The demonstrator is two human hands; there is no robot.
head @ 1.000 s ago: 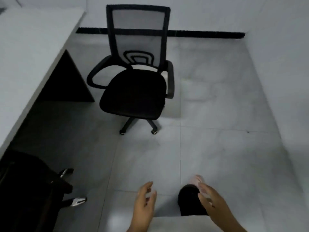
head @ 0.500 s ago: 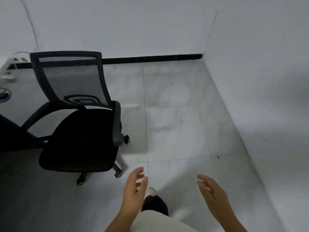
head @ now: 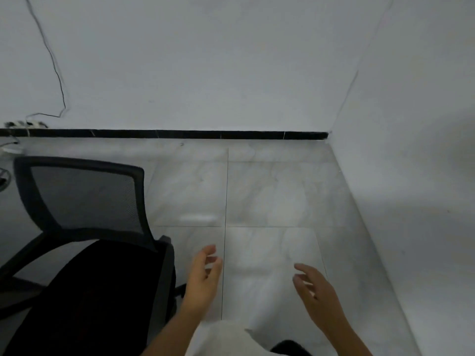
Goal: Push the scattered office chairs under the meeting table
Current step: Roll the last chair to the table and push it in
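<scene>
A black office chair [head: 97, 291] with a mesh back and curved armrests fills the lower left, its seat toward me and its back toward the far wall. My left hand [head: 204, 281] hovers just right of the chair's right armrest, fingers apart, touching nothing. Further right, over the tiled floor, my right hand [head: 316, 294] is likewise open and holds nothing. The meeting table is out of sight.
A white wall with a black skirting strip [head: 180, 134] closes the far side, and another white wall [head: 411, 201] runs along the right. A power strip [head: 25, 123] with a cable lies at the far left. Pale floor tiles [head: 270, 196] stretch between the chair and the right wall.
The view has swung right and closer: the chair slid to the lower left of the frame and grew larger, the table left the view, and both hands rose slightly, still holding nothing.
</scene>
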